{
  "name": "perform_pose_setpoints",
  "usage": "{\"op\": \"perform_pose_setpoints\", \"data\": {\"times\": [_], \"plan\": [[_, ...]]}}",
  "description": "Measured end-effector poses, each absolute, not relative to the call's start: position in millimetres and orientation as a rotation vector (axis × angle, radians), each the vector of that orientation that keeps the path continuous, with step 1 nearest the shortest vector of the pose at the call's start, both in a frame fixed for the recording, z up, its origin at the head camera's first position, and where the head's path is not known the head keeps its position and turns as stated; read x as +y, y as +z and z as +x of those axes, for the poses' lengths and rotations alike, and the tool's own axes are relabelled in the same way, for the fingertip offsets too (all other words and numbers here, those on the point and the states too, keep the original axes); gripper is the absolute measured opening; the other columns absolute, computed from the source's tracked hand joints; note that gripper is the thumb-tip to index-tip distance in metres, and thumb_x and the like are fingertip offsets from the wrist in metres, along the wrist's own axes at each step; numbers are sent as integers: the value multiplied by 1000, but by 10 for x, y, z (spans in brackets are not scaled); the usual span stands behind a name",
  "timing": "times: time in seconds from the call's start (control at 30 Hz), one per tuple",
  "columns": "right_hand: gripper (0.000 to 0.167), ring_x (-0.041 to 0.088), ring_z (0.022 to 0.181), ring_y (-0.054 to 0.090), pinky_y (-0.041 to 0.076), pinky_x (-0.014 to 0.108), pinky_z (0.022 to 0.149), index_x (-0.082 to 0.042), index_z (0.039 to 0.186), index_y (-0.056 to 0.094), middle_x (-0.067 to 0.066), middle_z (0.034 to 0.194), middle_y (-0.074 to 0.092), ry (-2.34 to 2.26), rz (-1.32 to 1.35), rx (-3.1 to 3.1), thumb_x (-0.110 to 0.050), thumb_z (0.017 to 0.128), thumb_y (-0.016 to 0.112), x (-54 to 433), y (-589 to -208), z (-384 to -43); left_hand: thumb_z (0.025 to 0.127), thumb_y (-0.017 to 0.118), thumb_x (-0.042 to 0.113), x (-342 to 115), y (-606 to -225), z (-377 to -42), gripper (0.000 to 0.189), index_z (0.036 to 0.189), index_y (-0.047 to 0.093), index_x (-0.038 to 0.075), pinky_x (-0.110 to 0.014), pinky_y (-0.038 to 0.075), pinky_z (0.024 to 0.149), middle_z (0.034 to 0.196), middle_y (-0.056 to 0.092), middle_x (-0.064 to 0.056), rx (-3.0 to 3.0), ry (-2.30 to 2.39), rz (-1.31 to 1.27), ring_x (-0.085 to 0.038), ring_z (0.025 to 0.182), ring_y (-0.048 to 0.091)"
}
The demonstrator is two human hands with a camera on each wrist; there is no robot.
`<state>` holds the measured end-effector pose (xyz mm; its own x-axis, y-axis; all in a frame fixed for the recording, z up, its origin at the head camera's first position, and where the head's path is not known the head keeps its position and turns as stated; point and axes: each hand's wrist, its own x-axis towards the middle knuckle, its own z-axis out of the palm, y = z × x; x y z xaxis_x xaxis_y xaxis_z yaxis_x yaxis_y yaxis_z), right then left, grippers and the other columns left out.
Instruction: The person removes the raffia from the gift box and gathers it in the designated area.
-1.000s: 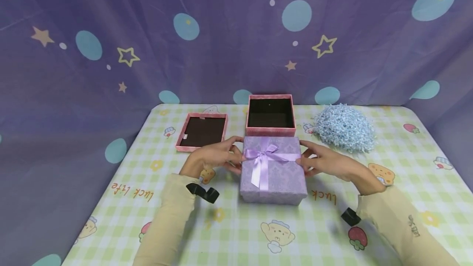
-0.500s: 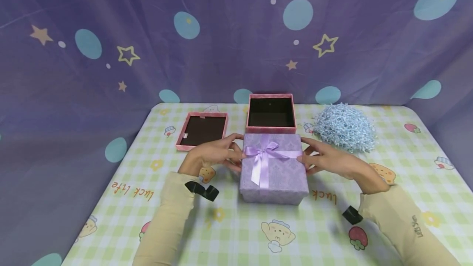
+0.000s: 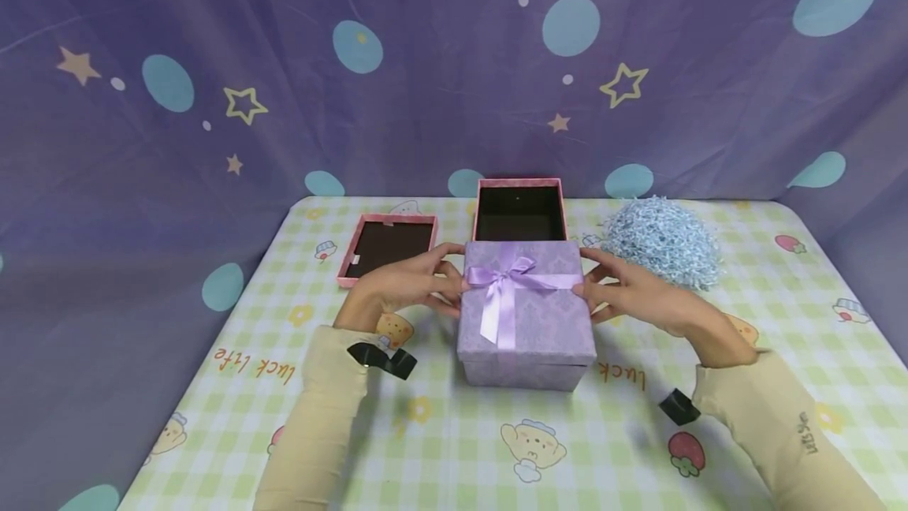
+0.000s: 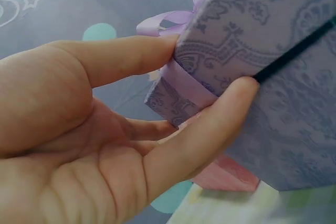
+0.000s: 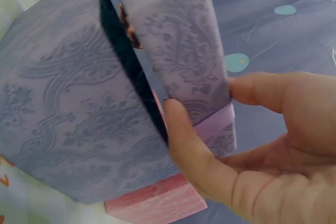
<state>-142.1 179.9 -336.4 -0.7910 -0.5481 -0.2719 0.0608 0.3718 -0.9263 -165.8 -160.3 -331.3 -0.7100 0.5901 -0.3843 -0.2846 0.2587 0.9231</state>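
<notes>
My left hand (image 3: 410, 281) and right hand (image 3: 649, 296) pinch the lid (image 3: 542, 326) from opposite sides; its box (image 3: 525, 376) sits between, below.

Lilac damask lid (image 3: 542, 330) and gift box (image 3: 525, 376), with a paler lilac ribbon (image 3: 507, 318)
From here the second box (image 3: 520, 182) is pink-edged and dark inside, the shredded heap (image 3: 661, 244) pale blue, the tablecloth (image 3: 454, 448) green-and-white check, the backdrop (image 3: 433, 117) purple with turquoise ovals and stars.
</notes>
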Motion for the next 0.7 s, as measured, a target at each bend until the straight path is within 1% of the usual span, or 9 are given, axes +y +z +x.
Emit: {"op": "perform_pose_setpoints", "data": {"times": [0.1, 0.23, 0.33, 0.43, 0.5, 0.57, 0.63, 0.7], "plan": [[76, 23, 96, 62, 57, 37, 83, -9, 154, 7, 24, 125, 43, -1483, -402, 2123, -33, 98, 53, 1792, -3311, -1430, 93, 58, 6, -1600, -3260, -1675, 67, 147, 20, 11, -47, 54, 89, 99, 54, -10, 1854, 1581, 295, -23, 84, 61], [71, 16, 98, 60, 57, 32, 82, -6, 153, 13, 23, 125, 44, -1587, -368, 2185, -34, 99, 51, 1765, -3278, -1442, 94, 60, 14, -1568, -3216, -1702, 58, 143, 31, 7, -38, 55, 87, 102, 59, -8, 1960, 1622, 250, -21, 89, 64], [69, 10, 99, 58, 56, 28, 84, -4, 151, 17, 22, 126, 44, -1649, -329, 2228, -33, 99, 52, 1742, -3261, -1438, 94, 60, 18, -1539, -3197, -1715, 48, 135, 43, 0, -35, 54, 89, 106, 62, -9, 2013, 1658, 229, -19, 92, 65], [68, 4, 101, 56, 54, 22, 87, -3, 150, 22, 20, 130, 43, -1717, -280, 2241, -32, 98, 54, 1729, -3235, -1425, 95, 59, 15, -1521, -3170, -1712, 39, 125, 51, -7, -36, 53, 94, 107, 62, -11, 2027, 1715, 253, -20, 94, 65], [67, 2, 102, 56, 53, 20, 89, 0, 149, 24, 18, 131, 43, -1776, -274, 2228, -29, 98, 55, 1726, -3218, -1416, 95, 59, 15, -1513, -3144, -1703, 35, 122, 54, -7, -36, 51, 95, 108, 62, -10, 2055, 1737, 273, -20, 95, 65], [63, 1, 102, 57, 52, 18, 89, 3, 146, 30, 15, 129, 46, -1821, -279, 2235, -27, 97, 57, 1727, -3200, -1405, 94, 60, 14, -1501, -3109, -1691, 33, 121, 55, -6, -36, 51, 96, 108, 61, -11, 2093, 1764, 303, -21, 98, 64], [59, 1, 102, 58, 51, 17, 89, 4, 142, 37, 9, 125, 51, -1847, -307, 2271, -26, 96, 59, 1727, -3182, -1394, 94, 61, 15, -1488, -3075, -1683, 33, 121, 56, -3, -36, 51, 96, 110, 61, -11, 2156, 1779, 345, -21, 100, 63], [53, 2, 101, 59, 50, 16, 88, 1, 137, 45, 3, 118, 56, -1858, -334, 2335, -26, 95, 61, 1724, -3168, -1380, 92, 63, 15, -1471, -3045, -1678, 34, 122, 57, 0, -34, 52, 94, 111, 60, -12, 2220, 1798, 387, -21, 100, 61]]}}
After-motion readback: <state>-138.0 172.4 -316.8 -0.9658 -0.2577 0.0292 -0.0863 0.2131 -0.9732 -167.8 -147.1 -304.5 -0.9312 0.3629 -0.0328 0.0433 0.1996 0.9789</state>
